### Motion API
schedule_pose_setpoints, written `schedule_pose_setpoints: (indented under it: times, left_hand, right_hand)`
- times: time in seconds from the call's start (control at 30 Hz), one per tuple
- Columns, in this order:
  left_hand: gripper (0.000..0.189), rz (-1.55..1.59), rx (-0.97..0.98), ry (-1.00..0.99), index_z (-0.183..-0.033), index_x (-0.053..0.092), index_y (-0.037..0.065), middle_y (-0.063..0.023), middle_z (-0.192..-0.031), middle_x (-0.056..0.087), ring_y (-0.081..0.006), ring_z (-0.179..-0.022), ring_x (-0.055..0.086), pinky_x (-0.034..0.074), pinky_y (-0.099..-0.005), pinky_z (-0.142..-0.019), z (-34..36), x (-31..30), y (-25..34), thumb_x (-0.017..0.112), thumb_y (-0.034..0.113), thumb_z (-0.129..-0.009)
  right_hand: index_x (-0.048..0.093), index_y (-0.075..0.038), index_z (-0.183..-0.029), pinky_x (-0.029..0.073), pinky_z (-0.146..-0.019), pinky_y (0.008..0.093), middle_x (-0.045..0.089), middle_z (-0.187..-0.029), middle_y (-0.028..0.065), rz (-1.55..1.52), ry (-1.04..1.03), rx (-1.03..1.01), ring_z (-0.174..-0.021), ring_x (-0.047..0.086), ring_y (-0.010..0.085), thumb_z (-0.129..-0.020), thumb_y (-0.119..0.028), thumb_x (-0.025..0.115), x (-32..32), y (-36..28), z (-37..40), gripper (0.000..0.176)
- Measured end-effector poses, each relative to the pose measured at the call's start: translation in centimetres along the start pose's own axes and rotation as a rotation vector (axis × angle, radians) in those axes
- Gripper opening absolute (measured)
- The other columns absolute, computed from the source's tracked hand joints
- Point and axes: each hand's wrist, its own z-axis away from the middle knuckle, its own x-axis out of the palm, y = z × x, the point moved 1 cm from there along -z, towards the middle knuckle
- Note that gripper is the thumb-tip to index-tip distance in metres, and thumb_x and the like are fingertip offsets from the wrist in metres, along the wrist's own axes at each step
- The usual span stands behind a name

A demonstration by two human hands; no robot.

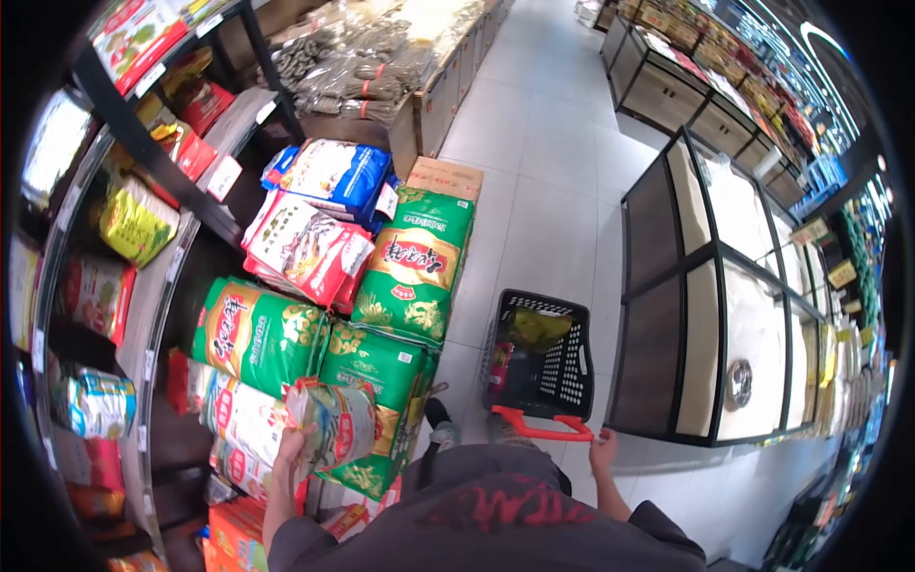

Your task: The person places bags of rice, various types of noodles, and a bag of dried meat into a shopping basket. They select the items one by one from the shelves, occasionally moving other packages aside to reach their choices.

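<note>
My left hand [289, 448] is closed on the edge of a plastic food pack [345, 421] with red and white print, whose contents I cannot make out. The pack is tilted over the stacked green sacks [370, 367], beside other white and red packs [233, 410]. On the right, my right hand [602, 450] grips the end of the red handle [543, 426] of a black shopping basket [564, 367]. Inside the basket lie a yellow-green pack [543, 330] and a smaller red one [499, 364].
Dark shelves [195, 195] with bagged goods stand at left. White-and-red sacks [310, 248] and a blue sack [338, 176] are piled beside the green ones. A bulk display of pale bins [748, 315] borders the tiled aisle [534, 181] on the right.
</note>
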Motion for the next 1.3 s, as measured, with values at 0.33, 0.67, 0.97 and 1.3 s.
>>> schedule_pose_setpoints:
  times: [0.33,0.67,0.97,1.3]
  left_hand:
    - [0.024,-0.052,0.145,0.100,-0.089,0.068,0.002,-0.0009,-0.075,0.063,-0.0125,-0.063,0.058,0.045,-0.0301,-0.056,-3.2,1.5,-3.0,0.078,0.020,-0.076]
    - [0.020,-0.229,-0.153,0.039,-0.083,0.066,0.003,0.0043,-0.062,0.053,-0.0082,-0.049,0.046,0.031,-0.0283,-0.044,1.3,3.3,0.6,0.075,0.021,-0.079]
    - [0.018,-0.495,0.087,0.265,-0.087,0.065,-0.006,-0.0035,-0.075,0.062,-0.0133,-0.067,0.058,0.048,-0.0335,-0.063,-0.4,4.0,-3.2,0.072,0.008,-0.077]
    - [0.046,-0.670,-0.081,0.549,-0.117,0.054,-0.014,-0.0221,-0.115,0.061,-0.0272,-0.103,0.060,0.049,-0.0403,-0.090,3.0,9.8,-0.9,0.072,0.007,-0.081]
  right_hand:
    - [0.060,0.001,-0.114,0.046,-0.092,0.0462,0.060,-0.109,0.0221,0.112,0.020,-0.248,-0.107,0.057,0.0398,-0.082,-0.008,0.059,1.0,-7.8,-0.6,0.033]
    - [0.067,-0.006,-0.099,0.053,-0.080,0.0408,0.067,-0.095,0.0108,0.105,-0.489,-0.107,-0.092,0.067,0.0280,-0.080,-0.010,0.063,3.0,-10.5,-2.7,0.020]
    - [0.071,-0.007,-0.096,0.055,-0.082,0.0453,0.072,-0.103,0.0165,0.000,-0.979,-0.022,-0.098,0.069,0.0334,-0.080,-0.013,0.061,18.5,-6.4,-13.0,0.020]
    - [0.066,-0.007,-0.117,0.049,-0.102,0.0449,0.067,-0.117,0.0200,0.250,-0.932,0.358,-0.116,0.062,0.0355,-0.083,-0.027,0.067,51.7,8.8,-20.5,0.039]
